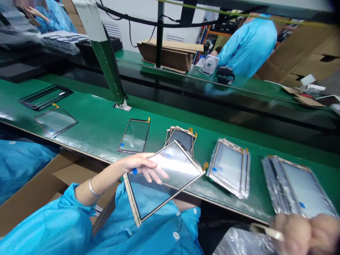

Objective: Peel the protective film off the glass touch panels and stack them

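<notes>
My left hand (145, 168) grips a clear touch-screen glass panel (183, 163) by its left edge, with the fingers behind the glass. The panel is tilted above the bench's front edge; it has a dark border, a blue tab and an orange connector tail. At the lower right, my right hand (302, 232) is smeared by motion, its fingers curled. A crumpled clear plastic bag (241, 242) hangs at that hand, and a pale strip (268, 232) shows beside the fingers. Behind the held panel lies a small stack of similar panels (182, 140).
Bagged panels lie in a middle pile (228, 166) and a right pile (302, 180) on the green bench (92, 120). Single panels (135, 136) lie further left, near black frames (46, 96). A green post (108, 67) rises behind. An open cardboard box (39, 191) stands below; co-workers are beyond.
</notes>
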Demonstrator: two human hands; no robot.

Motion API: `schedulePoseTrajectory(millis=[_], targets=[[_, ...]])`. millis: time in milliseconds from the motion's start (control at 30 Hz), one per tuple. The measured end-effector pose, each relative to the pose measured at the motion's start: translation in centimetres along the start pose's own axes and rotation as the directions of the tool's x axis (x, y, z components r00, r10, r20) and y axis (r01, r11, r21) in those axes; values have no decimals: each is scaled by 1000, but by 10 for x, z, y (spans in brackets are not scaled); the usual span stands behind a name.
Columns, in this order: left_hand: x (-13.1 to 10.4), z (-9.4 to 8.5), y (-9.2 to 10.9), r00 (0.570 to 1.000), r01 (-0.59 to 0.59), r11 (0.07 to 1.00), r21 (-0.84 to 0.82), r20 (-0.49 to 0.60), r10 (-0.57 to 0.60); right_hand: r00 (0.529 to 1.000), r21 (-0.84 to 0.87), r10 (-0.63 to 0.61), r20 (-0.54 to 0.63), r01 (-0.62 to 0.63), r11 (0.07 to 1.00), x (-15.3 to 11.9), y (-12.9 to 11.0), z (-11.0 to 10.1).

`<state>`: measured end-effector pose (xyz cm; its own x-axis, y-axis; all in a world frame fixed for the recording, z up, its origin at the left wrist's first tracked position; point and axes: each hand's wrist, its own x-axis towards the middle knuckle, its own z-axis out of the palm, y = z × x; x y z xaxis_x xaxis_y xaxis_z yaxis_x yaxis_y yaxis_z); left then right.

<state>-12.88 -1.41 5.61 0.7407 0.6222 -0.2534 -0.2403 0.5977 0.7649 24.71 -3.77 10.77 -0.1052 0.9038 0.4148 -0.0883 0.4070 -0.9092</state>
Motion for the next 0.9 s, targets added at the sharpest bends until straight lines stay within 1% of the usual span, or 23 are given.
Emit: schedulePoseTrajectory(millis=[33, 67, 100, 133, 167, 200, 233, 267, 333, 400, 533, 633, 700, 767, 800, 833, 867, 900], targets=[[0, 2, 0, 1000, 13, 999, 47, -22, -12, 997, -65, -64, -43, 61, 996, 4, 2, 2], [1, 6, 1, 999, 32, 994, 108, -36, -28, 992, -170, -108, -60, 97, 981, 10, 4, 8], [2, 11, 1, 998, 53, 983, 174, -45, -46, 992, -299, -121, -28, 107, 948, 17, 7, 16], [2, 17, 1, 997, 75, 967, 243, -52, -64, 994, -428, -91, 54, 105, 898, 24, 11, 26], [2, 24, 1, 995, 91, 946, 312, -60, -76, 983, -512, -50, 175, 134, 848, 31, 14, 37], [2, 30, 1, 994, 103, 919, 380, -70, -83, 951, -549, -6, 310, 184, 816, 37, 18, 47], [2, 37, 0, 993, 109, 889, 444, -77, -84, 904, -553, 29, 426, 235, 799, 43, 21, 57], [2, 42, 0, 994, 108, 857, 503, -81, -77, 862, -544, 43, 505, 279, 792, 48, 23, 64], [0, 51, 2, 996, 90, 793, 603, -70, -60, 810, -538, 63, 583, 327, 777, 55, 25, 74], [-2, 57, 5, 997, 78, 733, 675, -60, -51, 772, -536, 90, 630, 348, 769, 58, 24, 77], [-4, 62, 11, 997, 67, 611, 789, -68, -20, 716, -528, 138, 685, 357, 771, 58, 20, 73], [-3, 63, 12, 998, 58, 562, 825, -68, -3, 713, -545, 116, 691, 410, 732, 57, 21, 73], [1, 62, 10, 997, 79, 581, 810, -78, -27, 726, -566, 74, 683, 464, 681, 54, 22, 76], [7, 59, 8, 994, 105, 658, 746, -88, -59, 744, -582, 39, 667, 487, 651, 48, 20, 78], [10, 56, 7, 993, 114, 719, 686, -96, -66, 753, -578, 38, 657, 470, 667, 43, 16, 76], [15, 52, 7, 992, 115, 786, 608, -107, -62, 764, -565, 47, 643, 431, 704, 35, 10, 71], [19, 47, 7, 991, 102, 851, 516, -124, -44, 782, -547, 67, 620, 369, 751, 25, 3, 62], [23, 42, 8, 988, 75, 907, 414, -152, -13, 810, -532, 95, 578, 286, 797, 12, -5, 48]])
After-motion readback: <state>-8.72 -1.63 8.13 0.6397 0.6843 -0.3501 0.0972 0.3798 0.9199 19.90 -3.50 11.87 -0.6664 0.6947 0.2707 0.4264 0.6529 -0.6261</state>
